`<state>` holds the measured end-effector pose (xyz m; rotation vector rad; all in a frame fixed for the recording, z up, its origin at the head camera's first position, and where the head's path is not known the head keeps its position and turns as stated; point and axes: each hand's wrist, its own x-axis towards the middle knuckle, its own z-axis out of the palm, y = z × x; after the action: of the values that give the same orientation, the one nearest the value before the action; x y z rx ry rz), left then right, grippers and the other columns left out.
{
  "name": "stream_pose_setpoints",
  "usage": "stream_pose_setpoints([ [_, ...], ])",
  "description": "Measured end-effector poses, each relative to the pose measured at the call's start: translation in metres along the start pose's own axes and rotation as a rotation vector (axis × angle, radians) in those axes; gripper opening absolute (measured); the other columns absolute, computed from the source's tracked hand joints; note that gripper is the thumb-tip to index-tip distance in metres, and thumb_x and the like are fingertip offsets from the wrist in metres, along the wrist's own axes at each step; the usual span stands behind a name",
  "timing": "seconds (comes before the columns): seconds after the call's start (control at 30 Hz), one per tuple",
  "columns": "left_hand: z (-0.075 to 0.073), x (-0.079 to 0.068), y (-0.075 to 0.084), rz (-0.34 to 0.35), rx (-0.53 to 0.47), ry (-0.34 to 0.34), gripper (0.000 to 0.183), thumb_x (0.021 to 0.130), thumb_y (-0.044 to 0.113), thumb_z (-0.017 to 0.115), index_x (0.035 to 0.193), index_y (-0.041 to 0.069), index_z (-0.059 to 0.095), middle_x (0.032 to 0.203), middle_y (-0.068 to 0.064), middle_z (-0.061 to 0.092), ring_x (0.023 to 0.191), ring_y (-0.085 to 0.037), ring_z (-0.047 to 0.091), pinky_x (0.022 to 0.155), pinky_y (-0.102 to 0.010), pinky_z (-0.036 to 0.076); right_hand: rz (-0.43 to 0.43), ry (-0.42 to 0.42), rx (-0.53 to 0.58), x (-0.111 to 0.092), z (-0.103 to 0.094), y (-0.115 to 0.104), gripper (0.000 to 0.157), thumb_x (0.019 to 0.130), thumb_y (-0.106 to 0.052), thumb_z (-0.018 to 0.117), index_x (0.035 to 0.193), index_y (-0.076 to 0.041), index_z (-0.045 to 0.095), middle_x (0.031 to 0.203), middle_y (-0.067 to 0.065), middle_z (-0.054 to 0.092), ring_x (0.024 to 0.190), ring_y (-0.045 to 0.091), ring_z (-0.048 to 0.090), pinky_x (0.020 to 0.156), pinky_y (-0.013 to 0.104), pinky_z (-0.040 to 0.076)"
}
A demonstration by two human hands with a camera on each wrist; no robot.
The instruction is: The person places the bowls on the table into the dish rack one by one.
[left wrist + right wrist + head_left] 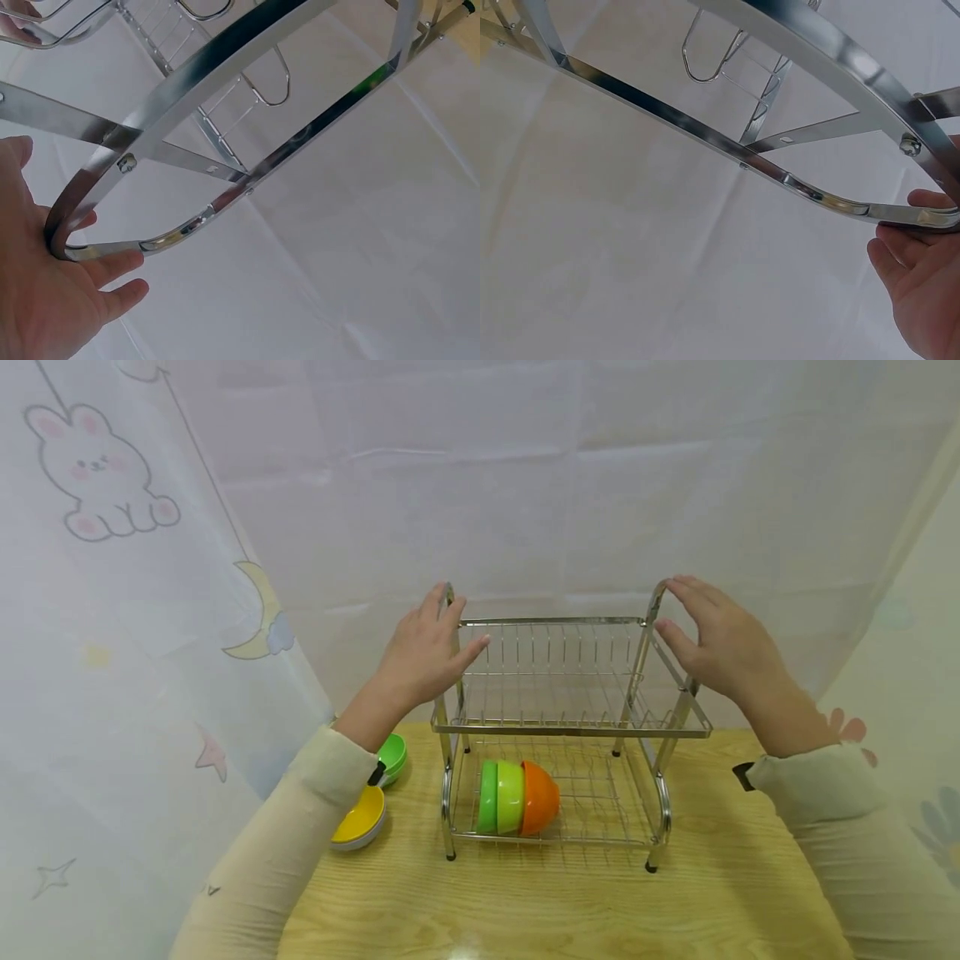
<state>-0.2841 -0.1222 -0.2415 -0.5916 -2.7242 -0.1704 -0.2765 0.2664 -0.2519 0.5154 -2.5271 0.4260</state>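
A two-tier chrome dish rack [572, 732] stands on the wooden table. My left hand [423, 650] touches the top of its left curved side frame, fingers extended past the metal. The left wrist view shows that hand [45, 292] with the bend of the frame against its palm and fingers. My right hand [731, 647] rests its straight fingers on the top of the right side frame; its palm stays off the rack. On the lower tier, a green bowl [487, 797], a lime bowl [510, 797] and an orange bowl [540, 797] sit nested on their sides, at the left.
Left of the rack, partly behind my left forearm, are a yellow bowl [362, 814] with a pale outside, green bowls [395, 760] and a black-handled item [377, 773]. White sheeting [525, 485] hangs behind the table [465, 902] and at both sides.
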Motion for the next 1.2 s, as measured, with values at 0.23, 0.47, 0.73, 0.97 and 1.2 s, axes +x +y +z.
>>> stream_pose_setpoints([
  [0.23,-0.007,-0.012,-0.013,0.054,0.006,-0.045,0.078,0.106,0.061,0.029,0.163,0.010,0.015,0.170,-0.013,0.002,0.152,-0.037,0.024,0.124,-0.049,0.022,-0.030,0.150,0.000,0.001,0.012,-0.004,0.048,0.103,-0.018,0.047,0.148,-0.003,0.049,0.154,0.018,0.046,0.140,0.041,0.044,0.102,0.065,0.042],
  [0.47,-0.011,-0.027,-0.027,0.099,0.038,-0.030,0.082,0.106,0.059,0.030,0.164,0.008,0.002,0.171,-0.009,0.002,0.152,-0.034,0.026,0.123,-0.050,0.023,-0.041,0.230,0.013,0.002,0.019,-0.007,0.048,0.096,-0.008,0.045,0.143,-0.001,0.054,0.152,0.017,0.049,0.134,0.042,0.050,0.081,0.062,0.049],
  [0.73,-0.015,-0.047,-0.047,0.069,0.058,-0.058,0.082,0.105,0.062,0.027,0.164,0.011,0.000,0.170,-0.013,0.009,0.152,-0.038,0.025,0.122,-0.054,0.023,-0.065,0.282,0.001,0.002,0.019,-0.008,0.048,0.093,-0.004,0.047,0.140,0.001,0.057,0.148,0.018,0.052,0.114,0.047,0.060,0.062,0.054,0.046],
  [0.97,-0.013,-0.064,-0.063,0.026,0.090,-0.102,0.081,0.106,0.062,0.027,0.164,0.007,0.010,0.168,-0.017,0.016,0.151,-0.041,0.025,0.122,-0.057,0.022,-0.085,0.300,-0.017,0.002,0.019,-0.007,0.048,0.092,-0.004,0.047,0.139,0.001,0.057,0.147,0.019,0.053,0.086,0.046,0.063,0.054,0.046,0.038],
  [1.2,-0.001,-0.080,-0.079,-0.021,0.104,-0.156,0.082,0.106,0.061,0.030,0.163,0.005,0.013,0.166,-0.020,0.020,0.149,-0.044,0.026,0.121,-0.060,0.022,-0.079,0.292,-0.008,0.001,0.019,-0.009,0.048,0.093,-0.005,0.047,0.140,0.001,0.056,0.148,0.019,0.052,0.090,0.046,0.063,0.057,0.047,0.039],
])
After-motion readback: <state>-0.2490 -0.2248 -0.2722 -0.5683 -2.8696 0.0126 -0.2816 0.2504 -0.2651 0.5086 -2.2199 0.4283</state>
